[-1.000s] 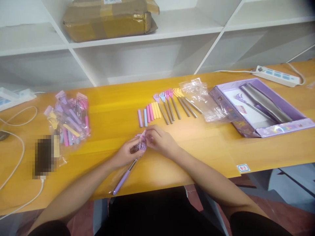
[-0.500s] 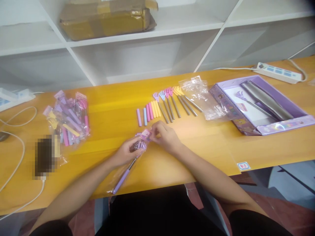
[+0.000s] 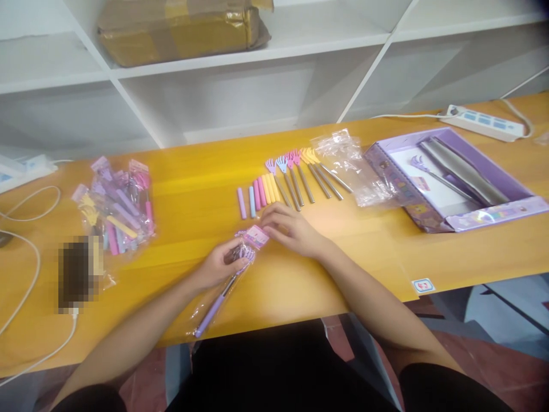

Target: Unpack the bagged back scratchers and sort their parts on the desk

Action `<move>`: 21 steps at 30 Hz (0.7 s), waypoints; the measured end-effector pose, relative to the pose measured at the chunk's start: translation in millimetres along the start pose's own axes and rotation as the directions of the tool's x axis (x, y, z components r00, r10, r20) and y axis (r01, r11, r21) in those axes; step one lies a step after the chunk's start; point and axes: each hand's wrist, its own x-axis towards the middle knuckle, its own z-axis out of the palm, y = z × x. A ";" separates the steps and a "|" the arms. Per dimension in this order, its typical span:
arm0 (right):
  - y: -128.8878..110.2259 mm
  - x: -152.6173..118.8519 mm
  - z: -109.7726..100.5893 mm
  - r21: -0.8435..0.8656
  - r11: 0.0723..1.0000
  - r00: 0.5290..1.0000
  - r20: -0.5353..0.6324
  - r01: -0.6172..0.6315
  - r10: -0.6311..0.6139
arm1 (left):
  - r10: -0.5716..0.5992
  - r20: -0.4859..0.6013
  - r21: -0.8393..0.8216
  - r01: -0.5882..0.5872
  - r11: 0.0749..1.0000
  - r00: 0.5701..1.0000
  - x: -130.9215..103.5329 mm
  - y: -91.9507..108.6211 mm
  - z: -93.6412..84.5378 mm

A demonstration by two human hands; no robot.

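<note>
A purple back scratcher (image 3: 211, 316) in a clear plastic bag slants across the table edge nearest me, its handle toward me. My left hand (image 3: 222, 264) is closed around the bag at the claw end, thumb across the purple claw. A pink and purple header card (image 3: 256, 236) sits at the top of the bag. At the card's upper right edge, my right hand (image 3: 289, 229) pinches with curled fingers; the exact contact is partly hidden. Beyond my hands lie loose handle sleeves (image 3: 259, 194) in purple, blue, pink and yellow, beside metal rods with coloured claws (image 3: 306, 174).
Bagged back scratchers (image 3: 115, 209) are piled at left, near a blurred dark device (image 3: 77, 274) with a white cable. Empty clear bags (image 3: 351, 166) lie by a purple display box (image 3: 454, 177) at right. A power strip (image 3: 484, 123) and white shelves (image 3: 257, 103) stand behind.
My right fingers have loosened and shifted slightly at the header card, which now shows flatter and more fully. My left hand keeps its hold on the bagged scratcher. The view has tilted slightly.
</note>
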 end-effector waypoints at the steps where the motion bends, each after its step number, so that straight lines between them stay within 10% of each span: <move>1: -1.2 0.5 -0.1 0.025 1.000 1.000 0.006 -0.015 0.015 | 0.000 0.001 0.004 0.000 1.000 1.000 0.0 -0.4 -0.2; 21: -6.4 -1.8 17.7 0.214 0.960 0.973 -0.105 -0.178 0.204 | -0.019 -0.018 0.026 0.019 0.999 1.000 1.1 -1.7 0.7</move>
